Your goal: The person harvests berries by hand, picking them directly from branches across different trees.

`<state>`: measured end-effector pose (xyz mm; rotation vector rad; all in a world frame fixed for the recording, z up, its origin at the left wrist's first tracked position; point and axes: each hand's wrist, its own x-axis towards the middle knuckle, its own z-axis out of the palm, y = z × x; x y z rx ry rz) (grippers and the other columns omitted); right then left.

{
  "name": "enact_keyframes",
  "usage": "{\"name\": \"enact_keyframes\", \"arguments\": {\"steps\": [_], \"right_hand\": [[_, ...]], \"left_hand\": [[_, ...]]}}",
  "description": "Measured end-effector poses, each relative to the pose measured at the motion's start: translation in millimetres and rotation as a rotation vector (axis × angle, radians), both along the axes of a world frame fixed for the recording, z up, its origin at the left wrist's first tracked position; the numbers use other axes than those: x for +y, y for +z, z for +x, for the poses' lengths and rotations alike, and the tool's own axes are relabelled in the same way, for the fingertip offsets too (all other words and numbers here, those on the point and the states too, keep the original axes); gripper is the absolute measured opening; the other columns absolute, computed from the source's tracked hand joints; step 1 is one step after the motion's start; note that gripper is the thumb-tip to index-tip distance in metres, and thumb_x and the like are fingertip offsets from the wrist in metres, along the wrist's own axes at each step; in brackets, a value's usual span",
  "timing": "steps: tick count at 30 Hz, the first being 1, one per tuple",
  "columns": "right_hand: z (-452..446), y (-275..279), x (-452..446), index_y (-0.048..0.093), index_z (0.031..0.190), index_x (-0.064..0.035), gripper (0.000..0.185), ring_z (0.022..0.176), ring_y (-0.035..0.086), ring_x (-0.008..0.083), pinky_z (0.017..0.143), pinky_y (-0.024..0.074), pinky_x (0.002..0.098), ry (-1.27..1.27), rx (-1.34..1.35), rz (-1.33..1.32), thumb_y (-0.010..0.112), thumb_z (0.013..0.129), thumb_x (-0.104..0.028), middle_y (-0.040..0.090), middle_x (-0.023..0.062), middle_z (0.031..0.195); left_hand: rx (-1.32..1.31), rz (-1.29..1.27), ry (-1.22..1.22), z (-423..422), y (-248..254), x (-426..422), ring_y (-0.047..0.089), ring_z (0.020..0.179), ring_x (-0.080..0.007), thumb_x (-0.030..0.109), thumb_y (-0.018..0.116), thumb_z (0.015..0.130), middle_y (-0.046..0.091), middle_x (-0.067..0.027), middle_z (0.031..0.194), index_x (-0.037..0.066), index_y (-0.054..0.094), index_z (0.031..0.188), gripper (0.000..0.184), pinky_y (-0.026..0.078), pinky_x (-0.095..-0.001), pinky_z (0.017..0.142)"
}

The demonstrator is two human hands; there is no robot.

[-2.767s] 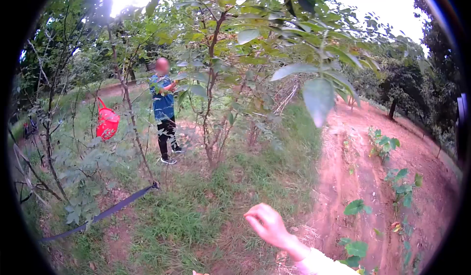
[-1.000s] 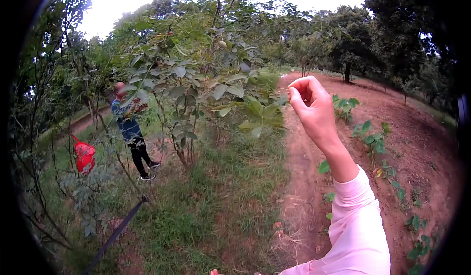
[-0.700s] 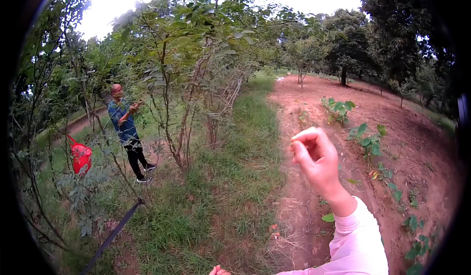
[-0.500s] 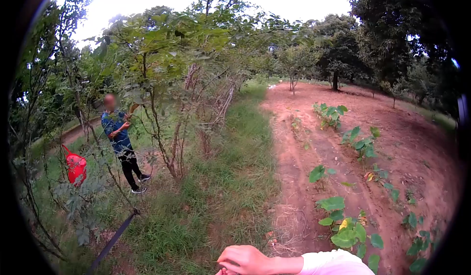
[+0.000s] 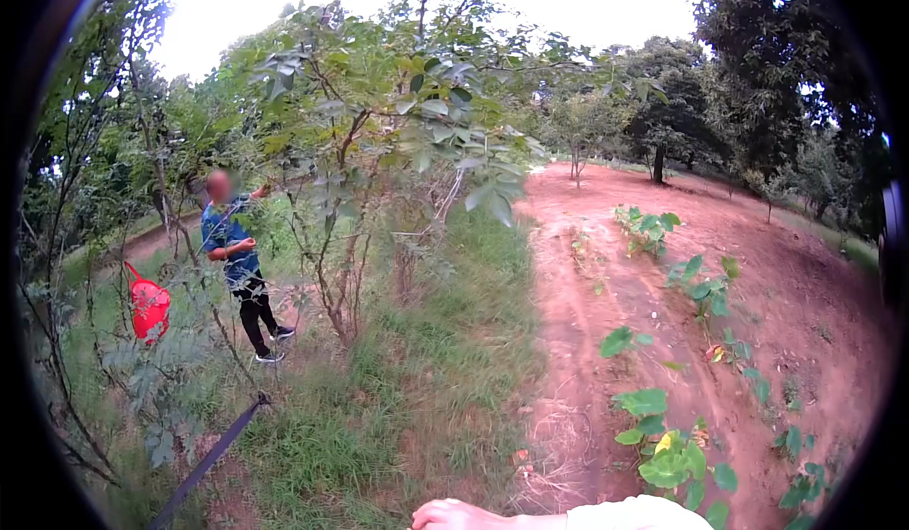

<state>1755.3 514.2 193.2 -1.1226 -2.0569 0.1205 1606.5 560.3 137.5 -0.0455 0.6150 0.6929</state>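
Shrub [image 5: 431, 114] is the tall item: 11 to 12 o'clock from the right hand [image 5: 450, 515], well apart, no contact visible. Long axis roughly upright; stems fork up from a base at 11, drooping leaf cluster [image 5: 495, 203] hangs at 12. Right hand is the nearer one; left is out of view. Right hand enters at the bottom edge, white sleeve [image 5: 634, 515] at 3 o'clock from it, fingers pointing toward 9. Grip state: fingers look bent but frame edge crops them; cannot tell if closed or holding anything. Grass [image 5: 379, 435] at 11, broad-leaf plant [image 5: 669, 466] between 2 and 3. Dark strap [image 5: 210, 459] toward 10, axis running 7-to-1. Co-worker [image 5: 232, 241] stands at 11, red bag [image 5: 150, 310] at 10.
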Motion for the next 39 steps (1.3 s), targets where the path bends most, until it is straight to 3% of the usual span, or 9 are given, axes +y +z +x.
{"name": "enact_keyframes", "arguments": {"steps": [4,9,12,15,16,26,32,35,39], "right_hand": [[65,79,37,0.065,0.096,-0.0047,0.016,0.106,0.060,0.0285,0.088,0.0507,0.0390,-0.239,-0.092,0.213,0.070,0.083,-0.012,0.062,0.0099,0.107],[114,214,45,0.065,0.101,-0.0043,0.014,0.099,0.062,0.0236,0.083,0.0499,0.0340,-0.565,0.124,0.497,0.064,0.089,-0.010,0.064,0.0110,0.107],[134,271,61,0.062,0.116,-0.0035,0.025,0.101,0.059,0.0135,0.080,0.0512,0.0283,-0.373,0.533,0.378,0.054,0.098,-0.020,0.061,0.0077,0.115],[142,314,81,0.049,0.130,0.0052,0.048,0.115,0.058,0.0252,0.089,0.0518,0.0352,-0.185,0.842,0.118,0.042,0.103,-0.034,0.056,0.0171,0.129],[146,324,89,0.047,0.131,0.0060,0.051,0.115,0.058,0.0266,0.090,0.0520,0.0365,-0.091,0.959,0.043,0.039,0.103,-0.035,0.056,0.0184,0.130],[186,375,130,0.043,0.132,0.0056,0.051,0.097,0.061,0.0238,0.082,0.0533,0.0354,0.536,1.234,-0.325,0.039,0.103,-0.037,0.060,0.0109,0.111],[158,400,145,0.042,0.134,0.0050,0.056,0.065,0.043,0.0113,0.052,0.0378,0.0238,0.546,1.235,-0.336,0.043,0.102,-0.041,0.052,0.0007,0.080],[157,403,158,0.053,0.121,0.0037,0.057,0.064,0.048,0.0082,0.053,0.0426,0.0222,0.717,1.124,-0.464,0.041,0.101,-0.048,0.051,-0.0027,0.073],[125,401,142,0.057,0.116,0.0054,0.050,0.069,0.053,0.0131,0.057,0.0475,0.0243,0.274,1.238,-0.294,0.052,0.098,-0.041,0.057,0.0024,0.083]], "left_hand": [[-0.365,-0.244,-0.081,-20,-30,25,0.031,0.052,-0.0098,0.033,0.055,0.098,0.028,0.0030,0.058,0.012,0.048,0.071,0.035,0.030,-0.0232,0.044],[-0.456,-0.216,-0.044,-32,-41,26,0.031,0.051,-0.0089,0.032,0.053,0.099,0.030,0.0037,0.059,0.011,0.059,0.084,0.027,0.028,-0.0220,0.041],[-0.421,-0.278,-0.019,-35,-33,29,0.031,0.051,-0.0082,0.030,0.052,0.100,0.031,0.0046,0.059,0.010,0.065,0.107,0.025,0.029,-0.0222,0.043],[-0.708,-0.121,-0.146,-38,-112,51,0.056,0.077,-0.0119,0.022,0.047,0.100,0.065,0.0015,0.088,0.014,0.063,0.119,0.026,0.048,-0.0271,0.067],[-0.385,-0.181,-0.043,-33,-83,47,0.049,0.064,-0.0054,0.019,0.052,0.099,0.059,0.0070,0.070,0.017,0.065,0.119,0.024,0.040,-0.0204,0.055],[-0.322,-0.102,0.043,-41,-34,30,0.028,0.050,-0.0087,0.033,0.054,0.098,0.029,0.0049,0.058,0.010,0.060,0.096,0.024,0.027,-0.0233,0.045],[-0.337,-0.042,0.021,-37,-30,30,0.034,0.054,-0.0090,0.021,0.054,0.099,0.036,0.0030,0.063,0.009,0.057,0.119,0.024,0.032,-0.0214,0.048],[-0.295,-0.064,0.067,-32,-22,29,0.040,0.060,-0.0089,0.011,0.053,0.097,0.044,0.0014,0.071,0.008,0.049,0.133,0.036,0.036,-0.0202,0.051],[-0.295,-0.086,0.128,-33,-11,26,0.045,0.063,-0.0093,0.003,0.052,0.095,0.049,0.0003,0.077,0.008,0.045,0.138,0.043,0.038,-0.0204,0.052]]}}
